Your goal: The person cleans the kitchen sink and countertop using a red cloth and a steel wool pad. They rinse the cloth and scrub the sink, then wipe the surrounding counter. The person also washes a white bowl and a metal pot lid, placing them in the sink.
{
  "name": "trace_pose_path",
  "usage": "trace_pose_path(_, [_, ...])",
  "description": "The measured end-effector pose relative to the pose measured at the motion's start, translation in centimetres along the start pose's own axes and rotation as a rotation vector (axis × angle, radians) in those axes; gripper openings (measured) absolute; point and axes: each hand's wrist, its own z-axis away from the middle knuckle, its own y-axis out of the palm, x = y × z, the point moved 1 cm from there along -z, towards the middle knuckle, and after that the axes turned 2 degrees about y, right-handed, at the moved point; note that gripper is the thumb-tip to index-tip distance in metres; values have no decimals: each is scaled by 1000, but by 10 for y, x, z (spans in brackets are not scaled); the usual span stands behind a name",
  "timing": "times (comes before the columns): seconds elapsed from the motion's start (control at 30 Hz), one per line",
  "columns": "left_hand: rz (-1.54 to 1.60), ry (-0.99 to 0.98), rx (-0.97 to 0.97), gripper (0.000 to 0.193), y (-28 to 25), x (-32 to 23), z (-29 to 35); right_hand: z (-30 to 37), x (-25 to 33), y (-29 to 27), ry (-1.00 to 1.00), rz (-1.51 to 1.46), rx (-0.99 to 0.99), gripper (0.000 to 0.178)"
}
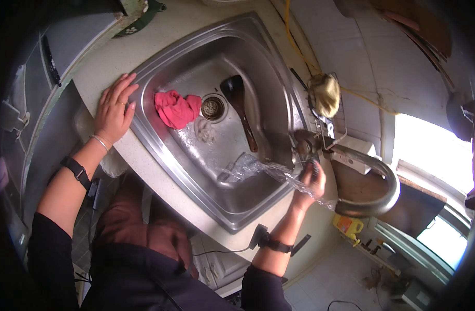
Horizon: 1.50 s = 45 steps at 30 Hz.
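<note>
My left hand (115, 108) lies flat on the counter beside the sink, its fingers stretched toward the steel rim and holding nothing. At the far side, my right hand (312, 185) closes on the faucet handle (303, 150), its fingertips partly hidden. Water (281, 173) streams from the curved metal spout (387, 194) past my right hand into the steel sink (167, 168). A crumpled red cloth (176, 109) sits left of the drain (213, 108). To the drain's right lies a spatula with a black blade (239, 101) and brown handle.
A wire rack (341, 116) holding a yellowish cloth (325, 96) stands behind the sink by the wall. A yellow cord (299, 49) runs along there. A yellow bottle (349, 227) is beyond the spout. The pale counter (159, 184) borders the sink.
</note>
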Motion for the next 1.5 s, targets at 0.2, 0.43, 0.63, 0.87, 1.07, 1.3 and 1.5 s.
trace_pose_path(0.2, [-3, 26, -12, 41, 0, -1, -1, -16, 13, 11, -317, 194, -39, 20])
trace_pose_path(0.43, [-7, 21, 1, 40, -2, -2, -3, 62, 14, -5, 271, -168, 301, 26])
trace_pose_path(0.63, [-4, 23, 8, 38, -1, -2, -3, 55, 37, 15, 90, -366, 403, 36])
trace_pose_path(0.87, [-8, 32, -14, 40, -1, -2, -2, 19, 62, 11, 390, -854, 269, 34])
trace_pose_path(1.07, [-15, 28, -12, 39, -2, -2, -3, 54, 44, 44, -119, -296, 302, 35])
trace_pose_path(1.3, [19, 13, -5, 40, -3, -3, -2, 138, 22, 97, 87, 717, 1233, 69])
trace_pose_path(1.5, [19, 31, -13, 41, -3, 0, -3, 156, 95, 198, -138, -9, 1210, 63])
